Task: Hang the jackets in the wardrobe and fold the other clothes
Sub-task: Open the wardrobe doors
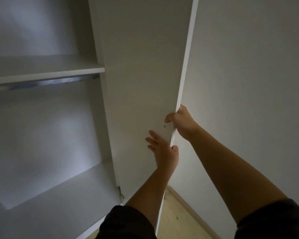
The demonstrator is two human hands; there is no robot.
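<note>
So the person is standing right up at the wardrobe (41,135), which is taking up the whole left side of the view, and it's sitting open. Its white door (145,66) is swinging out toward the camera, edge-on in the middle of the shot.

The right hand (181,121) is clamping onto the door's free edge: the thumb is lying on the inner face and the fingers are wrapping around behind, out of sight. The left hand (164,150) is sitting just below it, with fingers straight and spread, pressing flat on the inner face and the thumb resting at the edge. There's a small grey dot (164,126) on the door between the two hands.

Inside, a shelf (47,73) is running across near the top, with a metal rail (50,82) tucked right under it. A hinge (119,192) is showing low down by the left forearm.

Right of the door, a plain wall (248,83) is filling the frame, and light wood floor (176,219) is peeking out at the bottom. Dark sleeves (128,221) are covering both upper arms.
</note>
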